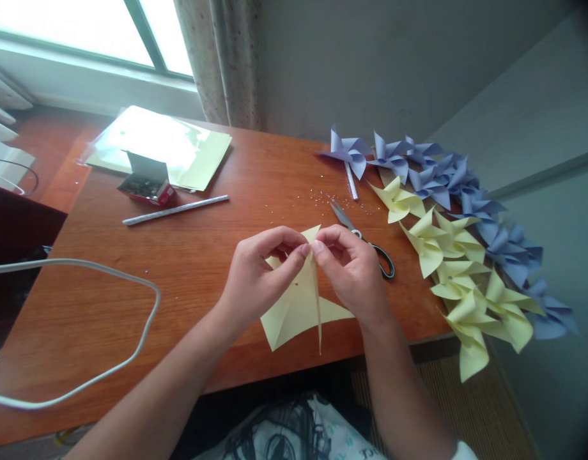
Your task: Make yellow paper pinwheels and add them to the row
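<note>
My left hand and my right hand meet over a pale yellow square of paper that lies cut and partly folded on the wooden desk. Both pinch folded corners of the sheet together at its middle, fingertips touching. Black-handled scissors lie just behind my right hand.
Finished yellow pinwheels and blue pinwheels are piled along the desk's right edge. A white stick, a small open box of pins and a plastic sleeve of paper lie at the back left. A white cable loops at the left.
</note>
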